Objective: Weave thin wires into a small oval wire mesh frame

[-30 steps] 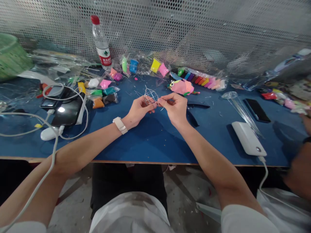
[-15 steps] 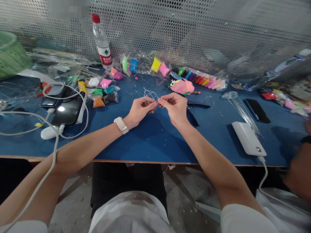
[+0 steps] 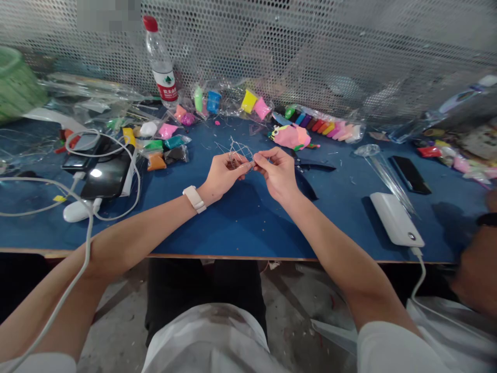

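Note:
A small openwork frame of thin silvery wire (image 3: pixel 241 149) is held above the blue table. My left hand (image 3: pixel 225 173) is closed round its lower left part, thumb and fingers pinching the wire. From the other side, my right hand (image 3: pixel 277 171) pinches the frame's right end between thumb and forefinger, and the fingertips of both hands nearly meet. Behind my right hand lie dark-handled pliers (image 3: pixel 316 166), partly hidden by it. A pink clay fish (image 3: pixel 291 136) with a yellow face rests just beyond the pliers.
Bagged coloured clay (image 3: pixel 157 160) and a red-capped bottle (image 3: pixel 165 77) stand left and back. Phones with a looping white cable (image 3: pixel 136 178) lie at left. On the right are a white power bank (image 3: pixel 396 218), a black phone (image 3: pixel 409 174) and another person's arm (image 3: pixel 479 264).
My right fingers have shifted slightly and turned against the wire; the loose wire end that stuck out below them no longer shows. My left hand keeps its grip.

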`<act>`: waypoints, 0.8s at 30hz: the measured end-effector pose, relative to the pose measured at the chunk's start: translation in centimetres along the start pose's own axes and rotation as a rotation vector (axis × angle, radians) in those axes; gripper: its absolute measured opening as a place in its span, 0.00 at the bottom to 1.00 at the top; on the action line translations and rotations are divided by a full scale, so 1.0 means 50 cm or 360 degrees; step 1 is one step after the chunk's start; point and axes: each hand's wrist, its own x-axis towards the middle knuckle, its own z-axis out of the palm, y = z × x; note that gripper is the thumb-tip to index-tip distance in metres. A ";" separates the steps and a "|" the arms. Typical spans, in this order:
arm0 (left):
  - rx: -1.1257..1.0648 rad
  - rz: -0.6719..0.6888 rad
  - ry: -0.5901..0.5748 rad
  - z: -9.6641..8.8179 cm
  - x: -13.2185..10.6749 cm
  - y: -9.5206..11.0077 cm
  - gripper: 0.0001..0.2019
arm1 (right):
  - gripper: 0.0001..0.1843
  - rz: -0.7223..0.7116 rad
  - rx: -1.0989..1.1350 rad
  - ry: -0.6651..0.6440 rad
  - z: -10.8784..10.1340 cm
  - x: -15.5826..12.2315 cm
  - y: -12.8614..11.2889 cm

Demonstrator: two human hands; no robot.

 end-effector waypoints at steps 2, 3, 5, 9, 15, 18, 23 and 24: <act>0.0009 -0.0002 0.0014 -0.001 0.002 -0.001 0.20 | 0.32 -0.0009 -0.0030 -0.0024 -0.001 0.002 0.002; 0.0012 -0.0002 0.0020 -0.002 0.002 -0.001 0.19 | 0.32 -0.0022 -0.0045 -0.0031 -0.001 0.002 0.002; 0.0015 -0.0005 0.0020 -0.004 0.003 -0.002 0.19 | 0.31 -0.0044 -0.0049 -0.0027 0.001 0.001 0.000; 0.0006 -0.0011 -0.0013 -0.006 0.001 0.002 0.17 | 0.32 -0.0039 0.0052 0.0013 0.005 -0.004 -0.008; 0.0132 0.0065 -0.0097 -0.009 0.001 0.012 0.19 | 0.31 0.0137 0.0095 -0.0073 -0.006 -0.001 -0.013; 0.0135 0.0081 -0.0133 -0.011 0.001 0.014 0.20 | 0.30 0.0193 0.0134 -0.0121 -0.010 0.003 -0.016; 0.0137 0.0105 -0.0142 -0.012 0.001 0.011 0.22 | 0.29 0.0317 0.0316 -0.0130 -0.004 -0.001 -0.032; 0.0139 0.0109 -0.0146 -0.012 0.001 0.010 0.22 | 0.28 0.0327 0.0354 -0.0132 -0.002 -0.002 -0.036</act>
